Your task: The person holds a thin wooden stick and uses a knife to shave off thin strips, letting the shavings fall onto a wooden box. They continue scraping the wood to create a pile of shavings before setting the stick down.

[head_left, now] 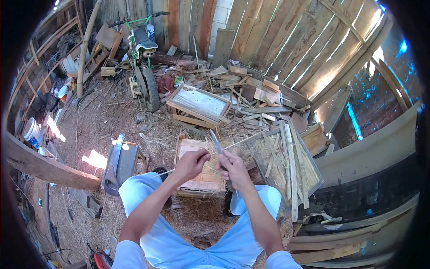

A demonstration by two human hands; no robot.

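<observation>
My right hand point(234, 170) is closed around a knife point(215, 141), its blade pointing up and away from me and its dark handle showing below the fist. My left hand point(192, 164) is closed in a pinch on a thin wooden strip. One end of the strip point(244, 141) runs out to the right past the knife blade, and the other pokes out left of my wrist. Both hands are close together above a low wooden box point(192, 146) between my knees. The strip's middle is hidden by my fingers.
A handsaw point(111, 175) lies on a small stool point(129, 159) to the left. Ahead are a framed wooden tray point(199, 104), a parked motorbike point(145, 67) and a heap of wood scraps point(264, 92). Several long strips point(290, 166) rest on a board at right. A white bucket point(33, 132) stands far left.
</observation>
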